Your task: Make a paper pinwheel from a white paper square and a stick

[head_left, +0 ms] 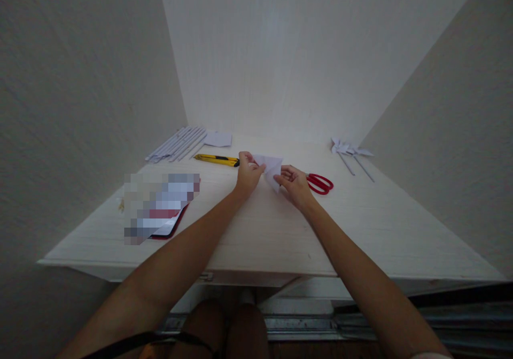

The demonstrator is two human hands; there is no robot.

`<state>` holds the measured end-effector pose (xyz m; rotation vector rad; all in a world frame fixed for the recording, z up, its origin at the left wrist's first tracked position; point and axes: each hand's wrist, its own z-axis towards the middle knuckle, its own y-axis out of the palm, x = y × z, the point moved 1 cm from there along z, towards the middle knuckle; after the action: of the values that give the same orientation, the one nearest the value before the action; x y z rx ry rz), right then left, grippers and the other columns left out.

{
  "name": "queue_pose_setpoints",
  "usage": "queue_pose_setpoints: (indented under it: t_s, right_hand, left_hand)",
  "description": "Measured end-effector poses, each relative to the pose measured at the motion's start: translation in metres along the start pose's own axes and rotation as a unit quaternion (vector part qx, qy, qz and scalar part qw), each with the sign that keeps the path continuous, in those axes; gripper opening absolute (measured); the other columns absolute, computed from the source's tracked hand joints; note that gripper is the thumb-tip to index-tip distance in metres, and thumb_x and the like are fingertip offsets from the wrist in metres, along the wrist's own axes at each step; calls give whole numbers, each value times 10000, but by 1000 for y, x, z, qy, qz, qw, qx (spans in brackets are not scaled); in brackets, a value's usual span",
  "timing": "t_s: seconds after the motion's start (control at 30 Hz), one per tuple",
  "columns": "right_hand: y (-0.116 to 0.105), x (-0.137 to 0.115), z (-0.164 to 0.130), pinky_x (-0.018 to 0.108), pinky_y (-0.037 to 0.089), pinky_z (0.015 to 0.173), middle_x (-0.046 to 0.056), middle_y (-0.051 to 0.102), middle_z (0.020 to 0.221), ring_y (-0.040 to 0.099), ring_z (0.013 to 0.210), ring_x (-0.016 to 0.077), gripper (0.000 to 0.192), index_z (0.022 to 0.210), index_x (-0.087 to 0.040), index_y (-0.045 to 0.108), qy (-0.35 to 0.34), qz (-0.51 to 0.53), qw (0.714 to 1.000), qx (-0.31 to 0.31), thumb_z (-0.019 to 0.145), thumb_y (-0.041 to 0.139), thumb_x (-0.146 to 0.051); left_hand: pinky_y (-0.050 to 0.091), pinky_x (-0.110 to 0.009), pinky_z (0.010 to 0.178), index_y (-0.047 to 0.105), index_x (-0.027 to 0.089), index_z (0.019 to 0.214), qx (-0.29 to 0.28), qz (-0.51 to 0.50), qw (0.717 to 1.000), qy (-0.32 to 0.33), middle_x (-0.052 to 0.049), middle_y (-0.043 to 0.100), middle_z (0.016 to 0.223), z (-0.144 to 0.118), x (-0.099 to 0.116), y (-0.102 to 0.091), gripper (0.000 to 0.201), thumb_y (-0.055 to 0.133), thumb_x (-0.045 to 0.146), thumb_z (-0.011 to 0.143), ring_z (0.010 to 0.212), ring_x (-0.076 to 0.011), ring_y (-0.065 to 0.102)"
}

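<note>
Between my two hands, a piece of white paper (pixel 273 165) with folded or cut edges is held just above the white table. My left hand (pixel 249 174) pinches its left side between thumb and fingers. On the right side, my right hand (pixel 294 184) grips the lower corner with thumb and fingertips. A yellow utility knife (pixel 218 160) lies just left of my left hand. Close to my right hand are the red handles of a pair of scissors (pixel 320 184); the blades are hidden behind the hand.
Several rolled paper sticks (pixel 178 144) lie at the back left, beside some flat white paper (pixel 218 139). Two paper pinwheels (pixel 344 148) on sticks rest at the back right. A partly blurred flat device with a red edge (pixel 172 225) is at left. Walls enclose the table (pixel 272 241).
</note>
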<state>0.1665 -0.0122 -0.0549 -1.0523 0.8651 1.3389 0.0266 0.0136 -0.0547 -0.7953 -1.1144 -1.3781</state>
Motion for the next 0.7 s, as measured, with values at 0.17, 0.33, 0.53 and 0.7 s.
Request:
queue_pose_setpoints:
  t_s: [0.17,0.33,0.53,0.7]
  right_hand:
    - [0,0,1,267,458,567,24,618,740,563,621,130,262,813,-177,575,-19,-26,999,23,597,651,-304]
    - [-2,-3,-2,301,470,602,52,640,695,578,619,157,167,705,-164,597,-41,-120,990,63,662,609,-325]
    - [0,-9,-6,307,470,615,64,644,707,572,616,152,157,685,-162,601,-108,-222,968,55,726,579,-312]
    - [1,-5,-4,294,475,597,51,655,717,584,614,145,163,702,-162,621,-62,-148,987,23,667,643,-320]
  left_hand:
    - [467,-218,641,499,153,712,27,117,990,75,-15,443,829,0,0,1,162,641,144,633,731,-96,504]
    - [487,-289,748,582,116,814,-95,39,995,1,-70,540,923,-5,7,8,176,634,207,674,764,-122,578]
    - [470,-335,808,553,96,963,-154,15,987,-29,-119,588,1026,-10,12,9,352,668,208,650,802,-147,610]
    - [489,-294,746,558,120,1000,-155,2,988,-15,-109,604,1042,-5,5,5,393,678,236,645,780,-131,606]
